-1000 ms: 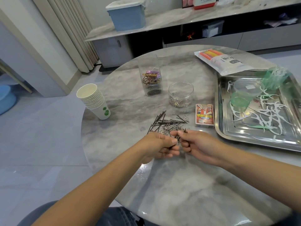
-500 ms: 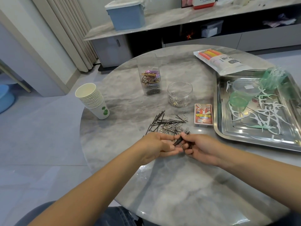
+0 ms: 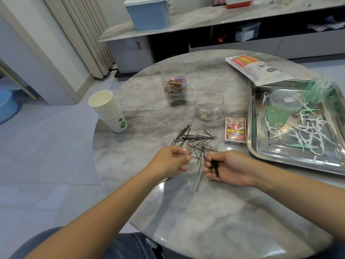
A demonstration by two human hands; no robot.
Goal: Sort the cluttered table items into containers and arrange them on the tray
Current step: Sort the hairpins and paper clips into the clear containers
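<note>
Your right hand (image 3: 231, 168) grips black hairpins (image 3: 215, 168); left hand (image 3: 172, 161) curled at the pile (image 3: 196, 141), hold unclear.

Tray (image 3: 261, 156) right edge cut off; left hand (image 3: 171, 161) grip unclear.

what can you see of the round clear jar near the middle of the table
The round clear jar is short, wide, lidless and see-through, plastic or glass by its look. It stands upright on the marble table, beside the taller square container, touching neither it nor a hand. A shallow layer of silver paper clips lies in its bottom.
</note>
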